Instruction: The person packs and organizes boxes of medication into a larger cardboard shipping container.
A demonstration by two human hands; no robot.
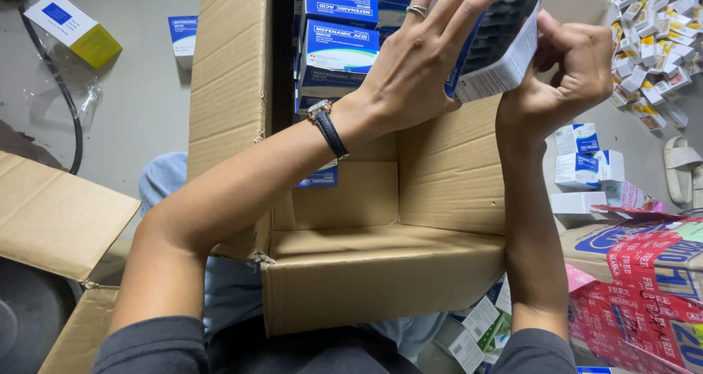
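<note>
Both hands grip one open white-and-blue box (496,48) above the carton (381,271): left hand (421,66) fingers clamped across its near side to steady it, right hand (575,73) fingers curled shut at its open end.

Single head view, looking steeply down, close over carton (381,271).

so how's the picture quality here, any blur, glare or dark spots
Head view: lighting is even and soft, with no strong glare; the left hand and right hand holding the small open box look sharp, without motion blur; the deep side of the cardboard carton falls into shadow along its left wall; the pile of small boxes at top right looks slightly stretched by the wide lens.
</note>
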